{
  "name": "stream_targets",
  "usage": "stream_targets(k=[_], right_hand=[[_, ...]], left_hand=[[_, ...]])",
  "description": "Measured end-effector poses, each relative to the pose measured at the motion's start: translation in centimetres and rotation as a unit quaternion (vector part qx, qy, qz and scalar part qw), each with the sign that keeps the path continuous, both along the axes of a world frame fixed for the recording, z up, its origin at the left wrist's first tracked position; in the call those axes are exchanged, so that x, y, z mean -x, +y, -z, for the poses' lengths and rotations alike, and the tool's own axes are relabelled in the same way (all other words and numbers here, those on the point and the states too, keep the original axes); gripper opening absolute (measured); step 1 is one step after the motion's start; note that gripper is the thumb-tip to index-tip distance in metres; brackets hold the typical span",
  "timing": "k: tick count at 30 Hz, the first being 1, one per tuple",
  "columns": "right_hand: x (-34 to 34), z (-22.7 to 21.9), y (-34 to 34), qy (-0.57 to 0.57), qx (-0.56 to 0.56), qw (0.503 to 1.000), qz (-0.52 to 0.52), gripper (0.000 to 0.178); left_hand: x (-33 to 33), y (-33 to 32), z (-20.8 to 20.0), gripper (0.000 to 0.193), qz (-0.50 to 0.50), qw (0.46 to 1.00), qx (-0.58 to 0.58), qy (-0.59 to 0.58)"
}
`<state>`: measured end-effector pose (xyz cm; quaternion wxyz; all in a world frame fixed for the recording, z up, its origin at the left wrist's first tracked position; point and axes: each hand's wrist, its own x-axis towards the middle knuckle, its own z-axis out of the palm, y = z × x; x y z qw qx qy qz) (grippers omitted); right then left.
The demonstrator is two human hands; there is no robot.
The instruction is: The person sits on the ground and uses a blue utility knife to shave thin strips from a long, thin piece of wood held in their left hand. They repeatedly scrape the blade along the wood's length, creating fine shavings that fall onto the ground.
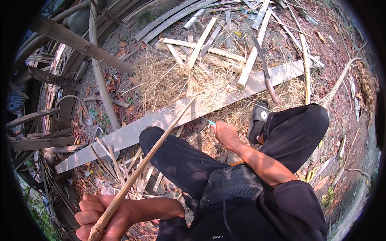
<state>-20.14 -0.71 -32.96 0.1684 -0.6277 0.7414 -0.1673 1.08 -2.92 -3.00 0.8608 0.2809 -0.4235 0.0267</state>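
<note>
My left hand (pixel 105 217) is closed round the thick lower end of a long, pale wooden stick (pixel 142 162). The stick slants up and away to the right, over my left knee, and its thin far tip lies in front of a long grey plank (pixel 157 120). My right hand (pixel 227 135), between my knees, is closed on a small turquoise-handled tool (pixel 212 123). A thin part of it points up and left toward the plank; its exact kind is too small to make out. Tool and stick are apart.
A machete (pixel 265 70) with a brown handle rests across the plank's right part. Straw-like shavings (pixel 161 80) and split bamboo pieces (pixel 201 40) lie beyond it. Thin strips (pixel 120 164) litter the ground at left, near a post-and-pole frame (pixel 80 44). A sandal (pixel 257 120) is on my foot.
</note>
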Motion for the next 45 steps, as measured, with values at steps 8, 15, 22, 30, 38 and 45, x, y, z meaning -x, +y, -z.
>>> stream_targets(k=[8, 15, 22, 30, 38, 45], right_hand=[[-4.7, -11.4, -1.3, -0.279, 0.024, 0.960, -0.017, 0.033], [-2.8, -2.2, -4.4, -0.117, 0.120, 0.986, -0.002, 0.029], [-3.8, -3.9, -5.0, -0.195, 0.028, 0.980, -0.007, 0.029], [-3.3, -0.1, -5.9, -0.080, 0.036, 0.996, 0.002, 0.036], [-1.1, -2.6, -6.2, -0.178, -0.102, 0.978, 0.025, 0.041], [-6.0, -19.6, 1.0, -0.393, 0.020, 0.911, -0.122, 0.035]], left_hand=[[0.3, -0.7, -0.2, 0.043, -0.075, 0.994, -0.043, -0.070], [0.1, -0.5, -0.3, 0.048, -0.059, 0.991, -0.005, -0.118], [-0.8, -0.4, -0.6, 0.041, 0.022, 0.999, -0.031, -0.035], [-1.1, -0.9, -0.5, 0.039, -0.049, 0.998, -0.046, 0.001], [-1.4, -0.5, 0.6, 0.036, 0.098, 0.995, -0.001, -0.022], [-1.7, 0.0, -0.1, 0.033, 0.035, 0.997, -0.007, 0.063]])
